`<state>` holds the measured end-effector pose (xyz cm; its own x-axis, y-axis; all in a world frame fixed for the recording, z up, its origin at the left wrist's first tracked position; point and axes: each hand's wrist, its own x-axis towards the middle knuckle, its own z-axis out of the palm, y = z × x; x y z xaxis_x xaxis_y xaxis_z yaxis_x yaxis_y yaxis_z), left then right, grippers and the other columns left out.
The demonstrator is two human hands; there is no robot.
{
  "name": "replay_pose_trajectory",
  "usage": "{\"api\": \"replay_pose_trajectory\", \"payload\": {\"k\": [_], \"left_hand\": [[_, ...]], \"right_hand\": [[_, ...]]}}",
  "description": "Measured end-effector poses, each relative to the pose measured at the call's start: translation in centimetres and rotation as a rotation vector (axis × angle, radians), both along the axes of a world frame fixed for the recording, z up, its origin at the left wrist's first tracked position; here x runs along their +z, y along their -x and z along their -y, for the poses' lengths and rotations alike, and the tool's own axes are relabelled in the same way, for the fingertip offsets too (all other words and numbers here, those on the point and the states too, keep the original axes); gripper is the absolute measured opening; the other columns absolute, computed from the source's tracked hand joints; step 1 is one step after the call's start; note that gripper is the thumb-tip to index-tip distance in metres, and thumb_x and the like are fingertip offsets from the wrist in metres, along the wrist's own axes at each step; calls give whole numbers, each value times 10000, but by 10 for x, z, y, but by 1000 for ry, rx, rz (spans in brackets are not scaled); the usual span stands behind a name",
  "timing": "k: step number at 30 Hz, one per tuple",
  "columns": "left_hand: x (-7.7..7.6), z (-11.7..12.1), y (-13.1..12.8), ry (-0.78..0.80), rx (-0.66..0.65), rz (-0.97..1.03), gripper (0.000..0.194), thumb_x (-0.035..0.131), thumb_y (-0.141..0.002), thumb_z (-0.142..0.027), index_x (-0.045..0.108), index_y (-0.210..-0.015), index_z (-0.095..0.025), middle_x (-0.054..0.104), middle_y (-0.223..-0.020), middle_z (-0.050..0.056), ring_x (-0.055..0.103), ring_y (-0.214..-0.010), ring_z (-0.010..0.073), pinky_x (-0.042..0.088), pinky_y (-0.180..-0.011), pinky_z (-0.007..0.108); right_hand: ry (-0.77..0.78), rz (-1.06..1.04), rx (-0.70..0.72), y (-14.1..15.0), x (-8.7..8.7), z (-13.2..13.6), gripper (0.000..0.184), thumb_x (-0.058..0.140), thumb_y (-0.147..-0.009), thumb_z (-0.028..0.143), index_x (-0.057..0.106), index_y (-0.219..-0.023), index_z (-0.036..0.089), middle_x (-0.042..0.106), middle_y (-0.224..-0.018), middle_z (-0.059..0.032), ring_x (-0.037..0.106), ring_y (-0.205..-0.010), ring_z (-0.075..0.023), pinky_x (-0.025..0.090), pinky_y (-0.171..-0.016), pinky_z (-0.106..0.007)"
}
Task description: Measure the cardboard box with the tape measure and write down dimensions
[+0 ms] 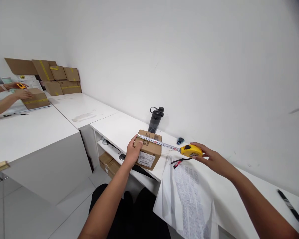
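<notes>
A small brown cardboard box (pixel 153 149) with a white label stands on the white shelf top. My left hand (pixel 134 151) grips its left end, fingers closed on the box and the end of the measuring blade. The white tape blade (pixel 161 143) runs across the box's top and on past its right edge. At its other end is the yellow tape measure (pixel 190 151), its case held by my right hand (pixel 206 156). Below the case lie a dark strap with a red piece (pixel 178 164) and a printed white sheet (pixel 189 196) hanging over the front edge.
Behind the box stands a dark water bottle (pixel 156 120); a small dark object (pixel 180 140) lies near the wall. A black marker-like item (pixel 291 206) is far right. At left, a co-worker's hands (pixel 22 93) hold an orange tool over a box (pixel 36 100), near stacked cartons (pixel 64 79).
</notes>
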<state>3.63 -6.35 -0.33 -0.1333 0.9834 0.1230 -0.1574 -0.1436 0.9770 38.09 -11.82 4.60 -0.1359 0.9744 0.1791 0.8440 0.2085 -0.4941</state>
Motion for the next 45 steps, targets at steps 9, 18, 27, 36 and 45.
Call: {"api": "replay_pose_trajectory", "payload": {"k": [9, 18, 27, 36, 45], "left_hand": [[-4, -3, -1, -13, 9, 51, 533, 641, -803, -291, 554, -1320, -193, 635, -1237, 100, 584, -1136, 231, 422, -1011, 340], [-9, -1, 5, 0, 44, 20, 545, 627, -807, -301, 537, -1331, -183, 602, -1283, 116, 564, -1165, 245, 404, -1027, 354], [-16, -9, -6, -48, 65, 28, 547, 649, -793, -312, 546, -1318, -199, 631, -1239, 89, 581, -1134, 235, 433, -998, 322], [-9, -7, -6, -51, 77, -41, 538, 607, -823, -313, 522, -1338, -184, 580, -1312, 100, 543, -1182, 226, 397, -1027, 335], [-3, -3, -7, -56, 59, -43, 522, 598, -831, -324, 512, -1331, -200, 573, -1319, 88, 562, -1153, 221, 435, -973, 321]], "right_hand": [[-45, -34, 131, 50, 6, -27, 566, 528, -870, 512, 399, -1396, 348, 544, -1363, -38, 603, -1094, -245, 529, -907, -398], [-123, -109, 138, 92, 10, -47, 587, 553, -857, 477, 406, -1401, 314, 556, -1335, -62, 591, -1101, -252, 542, -867, -390], [-156, -154, 123, 84, -3, -42, 588, 552, -852, 444, 395, -1398, 295, 513, -1373, -73, 563, -1131, -245, 510, -915, -412], [-163, -155, 206, 102, 10, -52, 625, 556, -857, 431, 343, -1431, 306, 520, -1377, -64, 569, -1133, -255, 496, -932, -423], [-251, -3, 335, 181, 20, -86, 608, 541, -872, 350, 348, -1435, 228, 494, -1405, -89, 506, -1224, -271, 428, -989, -425]]}}
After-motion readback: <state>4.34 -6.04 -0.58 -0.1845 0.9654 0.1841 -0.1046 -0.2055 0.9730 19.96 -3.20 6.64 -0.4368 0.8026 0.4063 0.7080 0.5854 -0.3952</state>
